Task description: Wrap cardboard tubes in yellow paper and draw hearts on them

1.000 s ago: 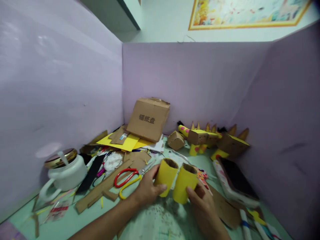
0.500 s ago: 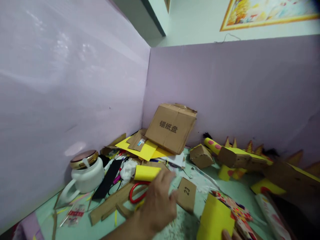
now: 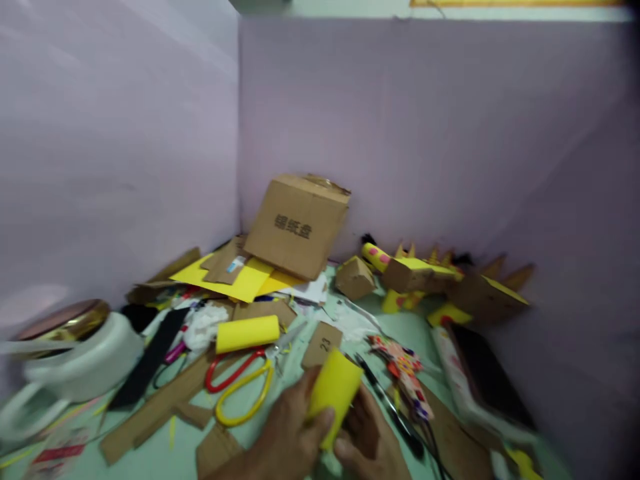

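In the head view, my left hand (image 3: 287, 430) grips a yellow tube (image 3: 334, 393) near the desk's (image 3: 189, 443) front edge; my right hand's (image 3: 381, 443) fingers curl by its lower end. I'd press lightly, preserving roundness. Two tubes total, the spare tube (image 3: 247, 334) beside one scissors (image 3: 240, 421).

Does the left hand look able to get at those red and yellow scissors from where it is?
Probably yes: the left hand is busy with a yellow tube, but nothing seems to cover the handles of the scissors beside it.
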A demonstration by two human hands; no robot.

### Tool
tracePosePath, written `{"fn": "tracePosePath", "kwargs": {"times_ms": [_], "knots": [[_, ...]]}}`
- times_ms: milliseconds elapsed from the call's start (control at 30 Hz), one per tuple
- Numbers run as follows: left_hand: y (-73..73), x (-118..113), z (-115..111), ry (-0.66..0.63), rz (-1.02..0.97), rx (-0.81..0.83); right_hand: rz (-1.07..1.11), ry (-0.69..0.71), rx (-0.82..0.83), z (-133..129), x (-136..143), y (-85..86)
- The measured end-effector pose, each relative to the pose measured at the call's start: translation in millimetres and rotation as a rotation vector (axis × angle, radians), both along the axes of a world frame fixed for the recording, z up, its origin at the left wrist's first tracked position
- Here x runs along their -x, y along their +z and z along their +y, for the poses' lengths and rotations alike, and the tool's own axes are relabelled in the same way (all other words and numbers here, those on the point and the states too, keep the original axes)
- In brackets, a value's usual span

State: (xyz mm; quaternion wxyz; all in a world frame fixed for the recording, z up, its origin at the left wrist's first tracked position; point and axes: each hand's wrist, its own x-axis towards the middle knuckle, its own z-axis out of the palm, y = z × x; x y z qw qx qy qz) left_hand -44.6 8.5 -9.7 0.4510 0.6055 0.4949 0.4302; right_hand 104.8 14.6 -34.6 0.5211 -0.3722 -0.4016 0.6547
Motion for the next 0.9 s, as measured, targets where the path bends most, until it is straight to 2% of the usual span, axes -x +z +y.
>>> {"fn": "tracePosePath", "kwargs": {"times_ms": [100, 300, 500, 567, 633, 767, 833, 900], "knots": [[9.7, -0.7, 1.6, 0.03, -0.036, 0.127, 0.131, 0.038, 0.027, -2.6, 8.3, 5.3], [4.1, -6.6, 5.0, 0.131, -0.16, 0.288, 0.173, 0.063, 0.068, -3.6, 4.2, 5.9], [17.4, 12.2, 26.6, 0.437, -0.382, 0.418, 0.13, -0.005, 0.194, 0.4, -6.7, 10.3], [23.3, 19.7, 33.8, 0.491, -0.449, 0.454, 0.133, -0.017, 0.219, 1.3, -7.0, 12.0], [28.4, 25.2, 37.7, 0.442, -0.558, 0.482, 0.134, -0.021, 0.227, 1.3, -6.9, 11.3], [33.0, 29.4, 37.9, 0.192, -0.796, 0.473, 0.13, -0.031, 0.229, 0.7, -7.4, 6.3], [29.2, 29.2, 37.0, 0.187, -0.736, 0.471, 0.136, -0.032, 0.222, 0.5, -7.3, 5.9], [20.8, 27.3, 35.3, 0.186, -0.57, 0.463, 0.172, -0.016, 0.206, 0.6, -6.5, 8.5]]}}
